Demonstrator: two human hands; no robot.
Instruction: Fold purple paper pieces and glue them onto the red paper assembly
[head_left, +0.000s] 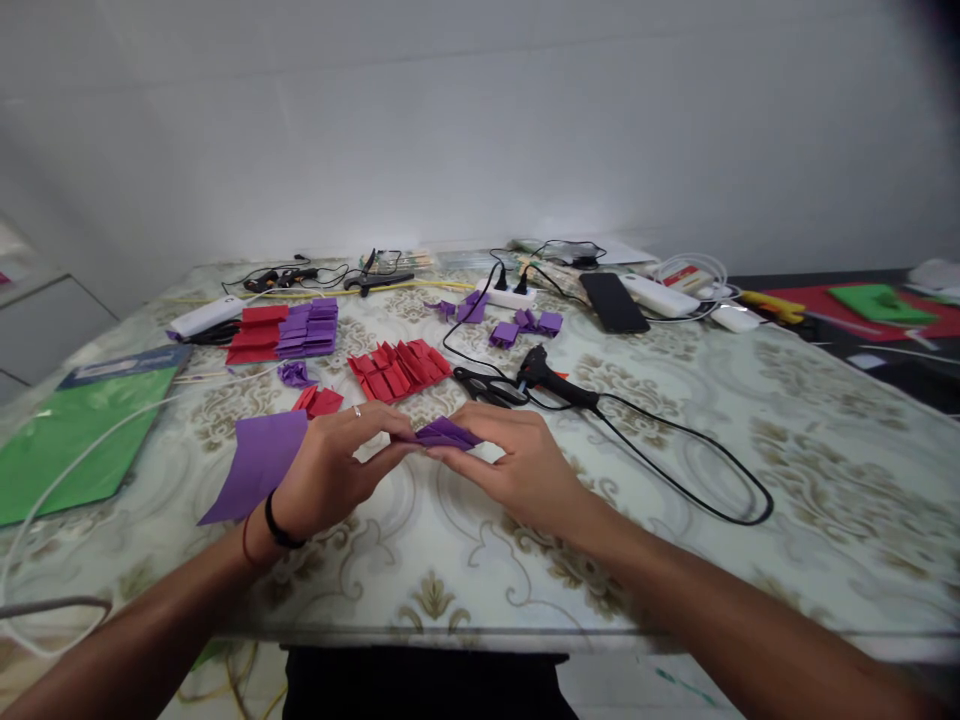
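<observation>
Between my two hands is a small folded piece of purple paper [448, 434], raised a little over the patterned tablecloth. My left hand [341, 450] pinches its left end between thumb and fingers. On the other end, the thumb and fingers of my right hand [517, 455] close in the same way. A flat purple paper sheet [259, 460] lies beside my left wrist, partly hidden by it. Just beyond my hands sit a row of folded red paper pieces [397, 369] and a smaller red folded piece [318, 401].
A black glue gun [559, 380] with a looped cord and black scissors [487, 386] lie right of centre. Further back are purple folded pieces [307, 328], a power strip [510, 296] and a phone [613, 303]. A green sheet pack [82, 430] lies left, crossed by a white cable.
</observation>
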